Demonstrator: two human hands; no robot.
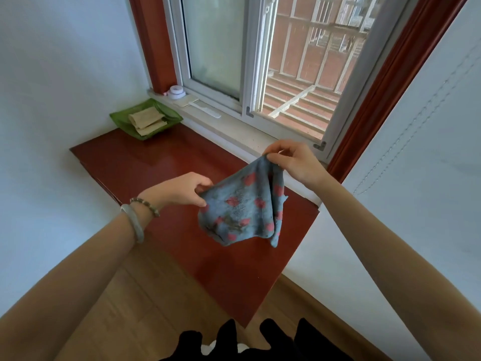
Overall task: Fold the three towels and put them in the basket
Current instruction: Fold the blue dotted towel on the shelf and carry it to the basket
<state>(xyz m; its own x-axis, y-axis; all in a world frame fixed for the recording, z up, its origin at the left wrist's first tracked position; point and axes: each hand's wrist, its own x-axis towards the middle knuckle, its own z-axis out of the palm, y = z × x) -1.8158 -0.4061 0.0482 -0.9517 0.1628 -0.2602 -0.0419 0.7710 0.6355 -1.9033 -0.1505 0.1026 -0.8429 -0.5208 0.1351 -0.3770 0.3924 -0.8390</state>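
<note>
A blue-grey towel with red spots [243, 208] hangs in the air over the red-brown table [145, 165]. My left hand [182, 190] pinches its left corner. My right hand [292, 161] pinches its upper right corner, held higher and nearer the window. The towel sags between them, its lower edge loose. At the table's far left corner sits a green basket [118, 118] holding two folded beige towels [147, 121], one partly on top of the other.
A pale window sill [234, 131] runs behind the table with a white tape roll [176, 91] and a white comb [204, 109] on it. The sliding window is partly open. White walls stand on both sides. Wooden floor lies below.
</note>
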